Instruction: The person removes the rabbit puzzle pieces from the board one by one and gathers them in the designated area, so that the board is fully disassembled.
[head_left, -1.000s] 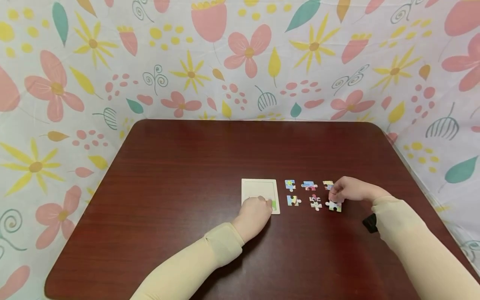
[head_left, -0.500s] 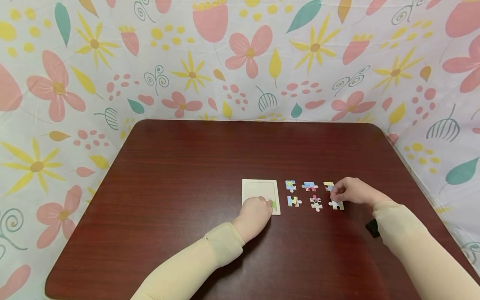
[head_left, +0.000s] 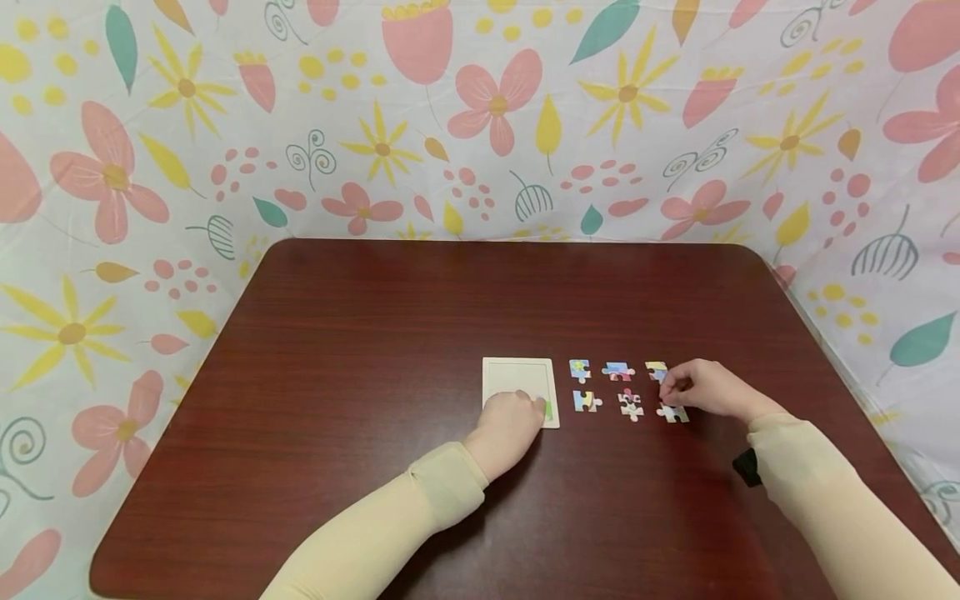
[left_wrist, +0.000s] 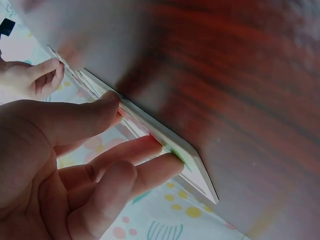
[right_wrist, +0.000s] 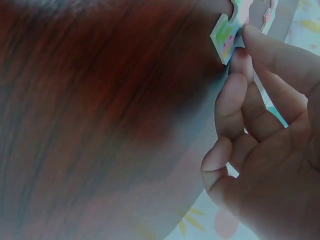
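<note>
My left hand (head_left: 510, 429) rests on the lower part of the cream puzzle tray (head_left: 517, 362). The left wrist view puts its thumb at the rim and two fingertips over the inside, beside a green patch (left_wrist: 178, 156); what lies under the fingers is partly hidden. With thumb and forefinger, my right hand (head_left: 705, 389) pinches the edge of a puzzle piece (head_left: 675, 413), lowest on the right of the loose ones. In the right wrist view that piece (right_wrist: 223, 37) lies flat at the fingertips, green at its corner.
Between tray and right hand lie several loose pieces in two rows, among them a blue one with a yellow shape (head_left: 579, 369) and a pink and white one (head_left: 630, 406). A yellow and blue piece (head_left: 656, 367) is just above the right fingers. Patterned cloth (head_left: 480, 125) stands behind the table (head_left: 375, 333).
The right hand has shifted slightly to the right, and the piece at its fingertips has moved a little right and turned slightly. The left hand stays on the tray.
</note>
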